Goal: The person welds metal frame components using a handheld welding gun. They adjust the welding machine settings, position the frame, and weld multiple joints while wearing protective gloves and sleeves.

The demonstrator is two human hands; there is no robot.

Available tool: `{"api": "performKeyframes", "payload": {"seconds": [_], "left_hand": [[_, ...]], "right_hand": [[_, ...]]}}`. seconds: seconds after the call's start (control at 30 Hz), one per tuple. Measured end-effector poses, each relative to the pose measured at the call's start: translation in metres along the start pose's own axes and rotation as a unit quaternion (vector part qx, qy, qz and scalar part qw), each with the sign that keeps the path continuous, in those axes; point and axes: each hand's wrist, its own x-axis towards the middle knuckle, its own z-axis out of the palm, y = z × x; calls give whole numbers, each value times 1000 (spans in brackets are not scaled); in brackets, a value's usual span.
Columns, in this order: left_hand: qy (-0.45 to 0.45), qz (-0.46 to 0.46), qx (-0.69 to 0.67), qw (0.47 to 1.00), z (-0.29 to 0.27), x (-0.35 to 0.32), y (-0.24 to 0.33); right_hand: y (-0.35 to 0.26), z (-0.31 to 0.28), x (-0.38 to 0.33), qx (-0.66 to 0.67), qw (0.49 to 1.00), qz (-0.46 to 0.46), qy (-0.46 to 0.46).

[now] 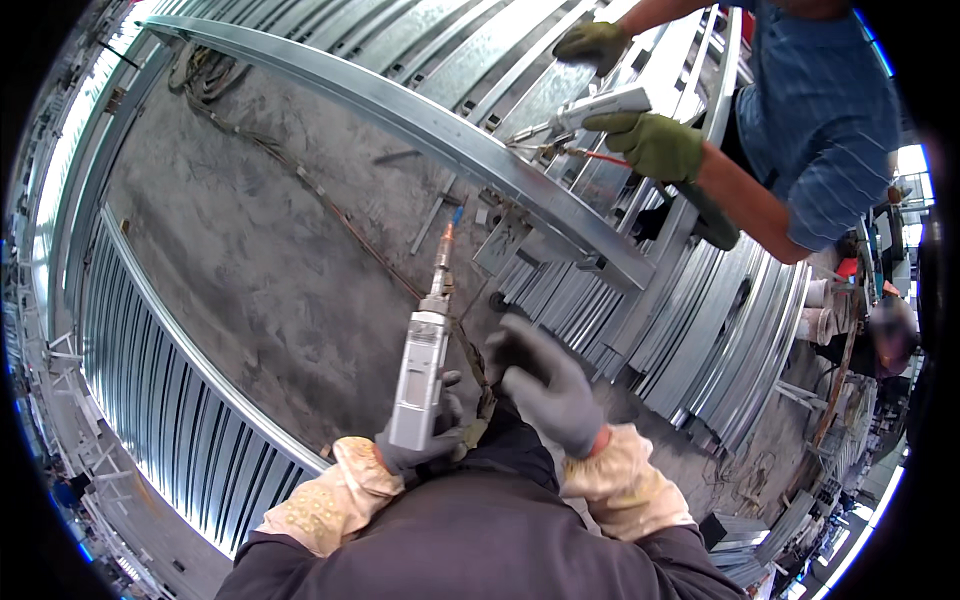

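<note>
My left hand, in a grey glove, is wrapped round the lower end of a silver welding gun. The gun points away from me, and its slim copper-coloured nozzle ends in a small blue tip. To the right of the gun, my right hand is raised in a matching grey glove. Its fingers are half bent and apart, slightly blurred, with nothing visible in them. Pale, stained cuffs cover both my wrists.
At the upper right a co-worker in green gloves holds a similar welding gun at a galvanized steel frame. A bundled cable runs across the concrete floor. Another slatted metal panel lies left; stacked steel profiles lie right.
</note>
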Motion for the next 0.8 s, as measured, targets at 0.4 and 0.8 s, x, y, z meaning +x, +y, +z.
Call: {"api": "performKeyframes", "payload": {"seconds": [0.4,0.8], "left_hand": [[-150,22,93,984,-15,-66,66],[-205,51,98,972,-14,-77,64]], "right_hand": [[-64,52,48,457,878,-70,-127],[-80,69,17,511,836,-112,-166]]}}
